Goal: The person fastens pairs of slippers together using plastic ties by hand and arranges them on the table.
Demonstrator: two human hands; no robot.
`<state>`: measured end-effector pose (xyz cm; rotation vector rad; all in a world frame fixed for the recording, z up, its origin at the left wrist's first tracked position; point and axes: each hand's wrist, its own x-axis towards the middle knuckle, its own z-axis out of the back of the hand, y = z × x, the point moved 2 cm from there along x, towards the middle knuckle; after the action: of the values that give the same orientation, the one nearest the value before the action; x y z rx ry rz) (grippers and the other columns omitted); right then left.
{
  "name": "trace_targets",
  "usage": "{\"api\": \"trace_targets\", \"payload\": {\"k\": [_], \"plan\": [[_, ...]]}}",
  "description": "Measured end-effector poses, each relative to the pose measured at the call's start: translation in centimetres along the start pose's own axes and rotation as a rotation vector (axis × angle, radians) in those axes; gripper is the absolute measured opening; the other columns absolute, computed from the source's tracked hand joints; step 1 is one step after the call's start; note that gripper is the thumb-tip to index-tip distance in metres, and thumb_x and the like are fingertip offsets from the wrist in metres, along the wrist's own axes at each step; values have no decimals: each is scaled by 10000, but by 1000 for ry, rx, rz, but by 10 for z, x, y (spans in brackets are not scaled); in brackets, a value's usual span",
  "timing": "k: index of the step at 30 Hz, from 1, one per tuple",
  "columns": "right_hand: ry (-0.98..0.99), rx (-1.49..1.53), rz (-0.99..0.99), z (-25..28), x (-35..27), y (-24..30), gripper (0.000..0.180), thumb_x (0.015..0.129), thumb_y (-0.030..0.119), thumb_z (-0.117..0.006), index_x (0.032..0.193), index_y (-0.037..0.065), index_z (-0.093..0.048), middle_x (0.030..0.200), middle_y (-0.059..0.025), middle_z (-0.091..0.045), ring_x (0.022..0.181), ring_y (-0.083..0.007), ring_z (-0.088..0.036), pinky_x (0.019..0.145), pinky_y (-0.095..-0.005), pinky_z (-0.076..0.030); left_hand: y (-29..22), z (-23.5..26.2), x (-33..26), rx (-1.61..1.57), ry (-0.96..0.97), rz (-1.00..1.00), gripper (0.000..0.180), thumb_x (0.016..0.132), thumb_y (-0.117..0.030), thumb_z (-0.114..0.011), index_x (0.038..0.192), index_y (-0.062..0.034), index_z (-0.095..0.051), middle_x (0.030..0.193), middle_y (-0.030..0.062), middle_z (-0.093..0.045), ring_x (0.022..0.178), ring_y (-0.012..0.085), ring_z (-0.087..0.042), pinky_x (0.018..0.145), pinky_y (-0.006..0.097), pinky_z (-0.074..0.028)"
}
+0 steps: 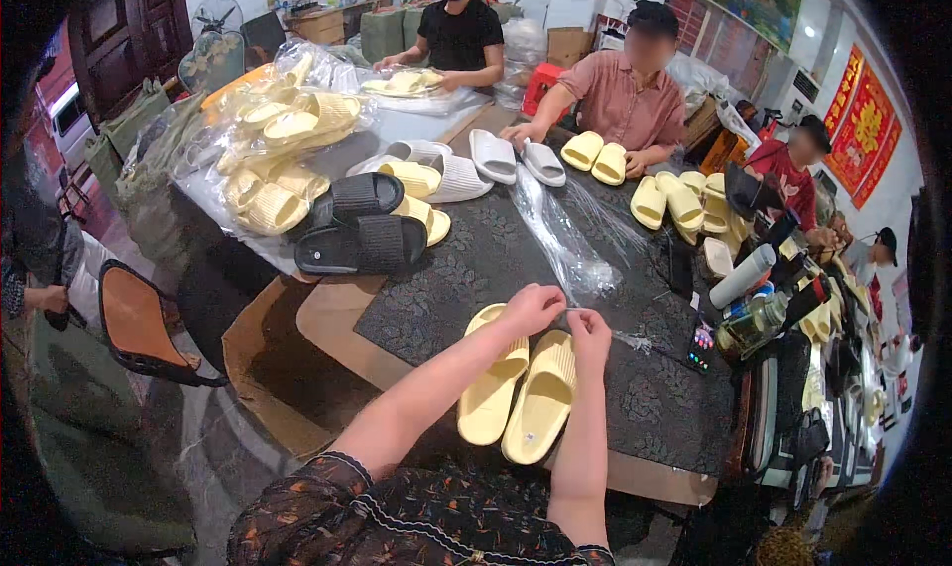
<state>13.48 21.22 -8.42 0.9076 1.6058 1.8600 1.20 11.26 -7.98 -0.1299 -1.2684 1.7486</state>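
A pair of pale yellow ribbed slides lies in front of me, soles down: the left slide (486, 392) and the right slide (545, 397) sit side by side with their toes away from me. Over their toe ends, my left hand (536, 309) and my right hand (592, 336) meet, fingers pinched. A thin pale bit shows between the fingertips, too small to name. Just beyond the hands lie clear plastic bags (570, 249). A small bunch of clear strands (635, 343) rests to the right of my right hand.
Black slides (362, 246), grey slides (461, 177) and bagged yellow slides (297, 120) cover the table's left side. Across the table, a person (635, 100) touches grey slides (542, 162). A white bottle (744, 275), a glass jar (756, 323) and a phone (701, 346) stand or lie at right.
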Motion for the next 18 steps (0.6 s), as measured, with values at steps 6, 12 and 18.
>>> {"api": "trace_targets", "payload": {"k": [6, 12, 18], "plan": [[-24, -23, 19, 4, 1, -1, 132, 846, 125, -672, 876, -2, -653, 720, 45, -578, 641, -24, -470, 586, -192, -387, -5, -1, 1, 14, 27, 79, 172, 825, -231, -599, 869, -75, -656, 781, 107, -644, 798, 306, -581, 737, 404, -469], [10, -16, -6, 1, -2, 5, 118, 851, 115, -664, 865, -1, -645, 726, 41, -581, 649, -24, -479, 593, -192, -396, -1, 0, 1, -33, 17, -7, 157, 828, -201, -601, 852, -53, -643, 725, 120, -630, 677, 260, -606, 626, 371, -467], [32, 0, -14, 1, -1, 2, 118, 857, 114, -660, 876, -1, -642, 735, 39, -587, 648, -27, -489, 594, -189, -404, -1, -2, 0, -34, 2, -3, 163, 824, -203, -605, 858, -50, -649, 727, 123, -638, 693, 283, -601, 654, 387, -467]]}}
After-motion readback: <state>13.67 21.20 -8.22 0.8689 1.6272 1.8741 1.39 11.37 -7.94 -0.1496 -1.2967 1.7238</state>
